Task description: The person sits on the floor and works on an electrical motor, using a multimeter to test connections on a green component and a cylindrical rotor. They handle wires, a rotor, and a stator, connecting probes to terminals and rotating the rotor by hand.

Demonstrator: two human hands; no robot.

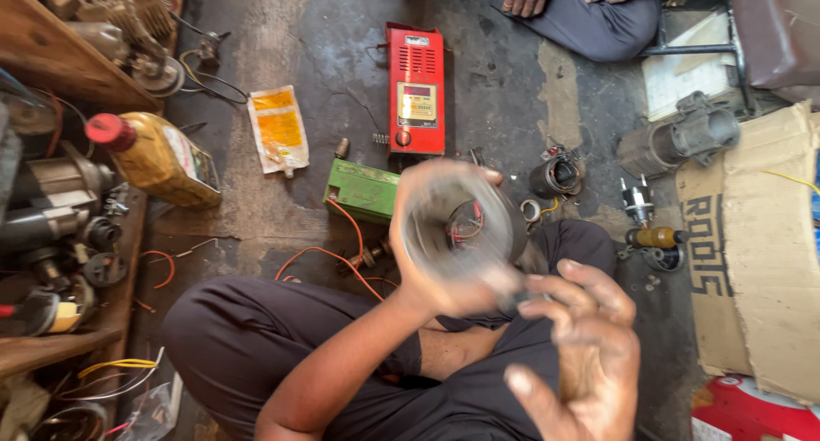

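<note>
With the left hand (444, 270) clenched around the blurred grey metal motor housing with red windings (461, 227) above the lap and the greasy right hand (581, 356) spread open beside it, a steadier grip looks wise.

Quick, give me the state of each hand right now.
Left hand: closed around the round metal motor housing, holding it up.
Right hand: open, fingers spread, holding nothing, just beside the housing.
</note>
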